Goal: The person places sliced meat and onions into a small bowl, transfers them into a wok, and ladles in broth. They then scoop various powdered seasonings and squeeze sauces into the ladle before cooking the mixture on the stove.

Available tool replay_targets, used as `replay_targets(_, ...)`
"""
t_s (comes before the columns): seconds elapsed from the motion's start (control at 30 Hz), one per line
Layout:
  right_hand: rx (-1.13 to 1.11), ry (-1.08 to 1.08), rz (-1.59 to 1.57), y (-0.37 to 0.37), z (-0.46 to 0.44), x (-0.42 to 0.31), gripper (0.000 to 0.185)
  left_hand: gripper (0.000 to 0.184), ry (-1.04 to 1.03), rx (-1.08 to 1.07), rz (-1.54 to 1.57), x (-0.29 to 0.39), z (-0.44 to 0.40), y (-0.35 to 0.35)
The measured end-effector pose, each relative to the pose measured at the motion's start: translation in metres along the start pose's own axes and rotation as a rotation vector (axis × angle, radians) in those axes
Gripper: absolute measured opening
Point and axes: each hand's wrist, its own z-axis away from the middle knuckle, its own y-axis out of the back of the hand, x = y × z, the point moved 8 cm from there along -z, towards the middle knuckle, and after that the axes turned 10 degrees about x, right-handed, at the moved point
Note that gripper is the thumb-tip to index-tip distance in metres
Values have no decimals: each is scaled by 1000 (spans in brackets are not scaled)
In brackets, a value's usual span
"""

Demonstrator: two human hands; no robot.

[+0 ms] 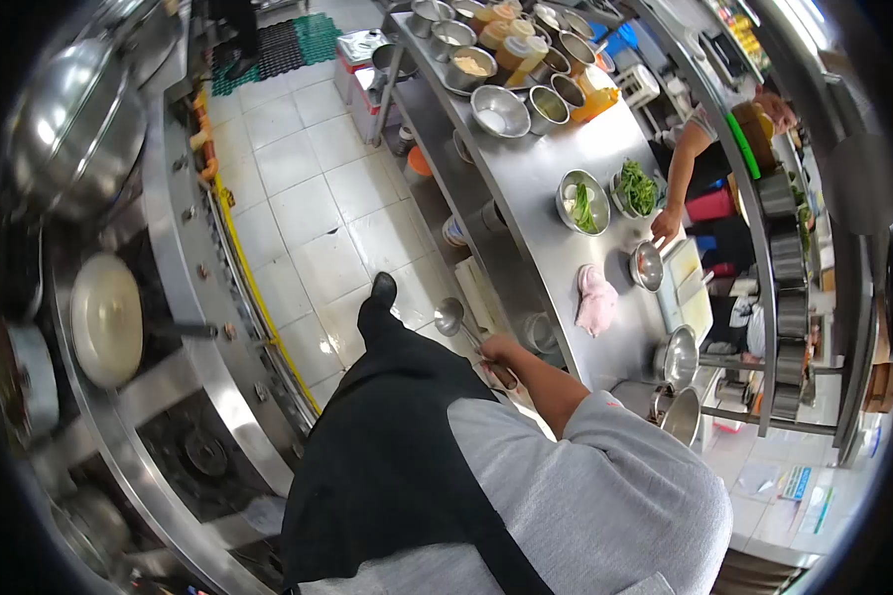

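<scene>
The right hand (501,354) is closed, its fingers wrapped round the handle of a silver metal ladle with a round bowl (449,317). The left hand is out of view, so I cannot tell how far open it is or whether it has hold of anything.

The ladle's long axis runs forward and leftward from the right hand. Its bowl points away from the body, on the near side of a grey stainless-steel bench (536,188) and above the white tiled floor (298,169). Whether anything is in the bowl is too small to tell.

Ahead and to the right of the hand, on the bench, lie a crumpled pink cloth (595,300) and a round metal bowl of green leaves (563,190). Farther right, a co-worker's hand (669,224) is just beside a small metal bowl (636,274); contact is unclear. The steel stove (233,421) is well to the left.

The step in hand looks to be holding the ladle low; moving it would call for a firm grip and clearance from the bench edge.
</scene>
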Motion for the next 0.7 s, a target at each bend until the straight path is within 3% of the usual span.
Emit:
replay_targets(0.03,8,55,38,6,-6,-4,32,31,-3,4,-65,12,3,-8)
replay_targets(0.13,-132,-221,-226,2,-31,15,38,32,-14,-39,-304,46,13,-52)
replay_targets(0.2,-188,-197,-196,11,-37,14,35,32,-42,-106,-488,72,21,-91)
replay_targets(0.27,-211,-133,-134,19,-63,25,28,33,-119,-204,-680,103,23,-144)
replay_targets(0.3,-237,144,75,-3,-115,49,26,33,-190,-264,-788,124,24,-173)
replay_targets(0.37,-76,722,543,-40,-202,93,50,34,-645,-477,-1119,175,17,-251)
replay_targets(0.4,-131,846,950,-6,-125,22,23,34,-1014,-528,-1273,209,11,-297)
replay_targets(0.43,-184,641,715,10,-122,10,26,35,-1370,-501,-1360,247,8,-352)
replay_targets(0.47,-198,445,471,25,-121,0,29,48,-1472,-357,-1363,291,2,-396)
replay_targets(0.53,-160,84,136,62,-80,-5,39,48,-1127,-229,-1139,354,8,-482)
replay_targets(0.57,-101,104,29,60,-74,-5,42,42,-879,-310,-790,382,99,-524)
replay_targets(0.6,-46,131,-76,54,-76,2,45,22,-747,-361,-741,406,143,-570)
replay_targets(0.63,76,198,-227,34,-89,35,46,34,-722,-461,-581,425,153,-619)
replay_targets(0.7,37,58,-304,28,-82,40,42,37,-795,-568,-624,462,214,-710)
